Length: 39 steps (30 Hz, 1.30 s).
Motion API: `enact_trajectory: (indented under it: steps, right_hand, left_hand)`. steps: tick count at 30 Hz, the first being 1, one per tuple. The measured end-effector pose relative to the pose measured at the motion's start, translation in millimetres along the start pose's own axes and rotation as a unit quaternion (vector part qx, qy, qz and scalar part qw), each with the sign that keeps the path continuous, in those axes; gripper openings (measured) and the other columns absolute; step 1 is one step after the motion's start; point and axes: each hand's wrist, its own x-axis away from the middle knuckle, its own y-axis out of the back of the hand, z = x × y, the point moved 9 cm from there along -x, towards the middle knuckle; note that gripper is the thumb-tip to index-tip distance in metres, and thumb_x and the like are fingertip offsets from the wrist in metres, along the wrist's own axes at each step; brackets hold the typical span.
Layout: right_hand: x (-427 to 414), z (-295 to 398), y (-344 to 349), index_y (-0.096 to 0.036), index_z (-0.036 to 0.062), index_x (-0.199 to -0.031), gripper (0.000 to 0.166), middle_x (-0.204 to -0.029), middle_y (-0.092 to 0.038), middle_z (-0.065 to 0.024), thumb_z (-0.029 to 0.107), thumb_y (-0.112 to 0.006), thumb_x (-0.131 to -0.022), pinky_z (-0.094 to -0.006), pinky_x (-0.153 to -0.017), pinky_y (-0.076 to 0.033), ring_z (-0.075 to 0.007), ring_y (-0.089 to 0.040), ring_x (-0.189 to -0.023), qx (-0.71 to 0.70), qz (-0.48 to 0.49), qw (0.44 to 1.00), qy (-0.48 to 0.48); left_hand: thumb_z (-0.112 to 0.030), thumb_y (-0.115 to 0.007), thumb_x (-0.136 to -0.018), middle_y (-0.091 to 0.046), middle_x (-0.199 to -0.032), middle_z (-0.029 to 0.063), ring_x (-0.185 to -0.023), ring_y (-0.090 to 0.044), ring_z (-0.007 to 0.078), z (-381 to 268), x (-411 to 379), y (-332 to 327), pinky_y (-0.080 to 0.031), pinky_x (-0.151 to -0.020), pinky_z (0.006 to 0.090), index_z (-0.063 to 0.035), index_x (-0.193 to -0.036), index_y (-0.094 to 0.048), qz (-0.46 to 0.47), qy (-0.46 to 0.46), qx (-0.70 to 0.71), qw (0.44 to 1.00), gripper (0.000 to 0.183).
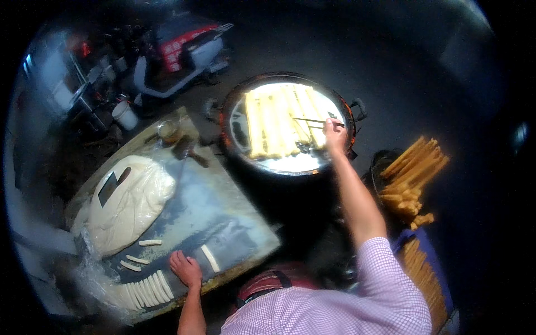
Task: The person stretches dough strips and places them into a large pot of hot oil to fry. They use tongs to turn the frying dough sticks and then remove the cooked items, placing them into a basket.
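Observation:
My right hand (335,136) grips a pair of long dark chopsticks (312,120) over a wide round pan (225,134) with two side handles. Their tips reach among several long, pale yellow dough sticks (274,121), which lie side by side in the pan. My left hand (186,269) rests on the worktable (201,192) near its front edge, with nothing visible in it. A row of cut raw dough strips (148,291) lies to its left, and a single dough strip (210,258) to its right. Small dough pieces (137,259) are scattered beyond.
A large dough mass (138,197) under clear plastic carries a dark flat rectangular object (108,189). A jar (168,131) stands at the table's far corner. Browned dough sticks (412,176) fill a rack at right. A scooter (188,50) and a white bucket (124,115) are behind.

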Motion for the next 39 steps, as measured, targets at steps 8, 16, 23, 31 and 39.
enact_trajectory:
  steps: [8, 16, 23, 31, 39]
  right_hand:
    - [60.9, 62.0, -50.9, -0.066, 0.0032, -0.105, 0.011, -0.091, -0.069, -0.0171, 0.008, -0.062, -0.095, -0.0392, -0.068, -0.053, -0.0298, -0.068, -0.076, 0.266, 0.177, 0.917, 0.24]
    - [70.9, 99.7, -44.0, -0.067, -0.0001, -0.103, 0.009, -0.084, -0.067, -0.0063, 0.007, -0.065, -0.098, -0.0277, -0.06, -0.048, -0.0103, -0.061, -0.068, 0.15, 0.167, 0.948, 0.226]
    - [49.8, 57.5, -57.1, -0.069, 0.0016, -0.104, 0.016, -0.074, -0.066, -0.0019, 0.016, -0.065, -0.099, -0.0263, -0.061, -0.044, -0.007, -0.056, -0.067, 0.087, 0.093, 0.987, 0.099]
    - [90.0, 89.5, -93.0, -0.067, 0.0029, -0.102, 0.009, -0.083, -0.069, -0.0165, 0.008, -0.063, -0.096, -0.0384, -0.068, -0.053, -0.0237, -0.066, -0.069, 0.233, 0.198, 0.912, 0.275]
    - [85.4, 103.3, -95.0, -0.068, 0.0001, -0.104, 0.014, -0.085, -0.071, -0.0071, 0.012, -0.065, -0.099, -0.0282, -0.066, -0.05, -0.0115, -0.065, -0.073, 0.05, 0.15, 0.973, 0.169]
  left_hand:
    - [-0.01, -0.059, -0.085, -0.051, -0.136, 0.0196, -0.133, -0.043, 0.0387, 3.3, 3.8, 5.9, -0.033, -0.111, 0.0517, 0.0022, -0.124, -0.054, -0.006, 0.01, -0.006, 1.0, 0.041]
    - [-0.01, -0.059, -0.084, -0.051, -0.134, 0.0182, -0.132, -0.043, 0.0382, 5.9, 1.0, 6.1, -0.032, -0.11, 0.0521, 0.0015, -0.123, -0.054, 0.008, 0.018, 0.011, 1.0, 0.04]
    - [-0.011, -0.06, -0.086, -0.052, -0.134, 0.0176, -0.131, -0.043, 0.0376, 2.2, -2.7, 4.1, -0.033, -0.11, 0.0513, 0.0, -0.124, -0.055, 0.021, 0.021, -0.004, 1.0, 0.041]
    - [-0.011, -0.061, -0.086, -0.051, -0.133, 0.0177, -0.13, -0.043, 0.0382, -0.9, -2.7, 11.8, -0.032, -0.11, 0.0515, 0.0012, -0.124, -0.055, 0.013, 0.027, 0.014, 0.999, 0.04]
    - [-0.009, -0.062, -0.083, -0.051, -0.133, 0.0181, -0.13, -0.043, 0.0381, 5.0, -3.4, 9.4, -0.032, -0.111, 0.0518, 0.0018, -0.123, -0.054, 0.014, 0.021, 0.02, 0.999, 0.042]
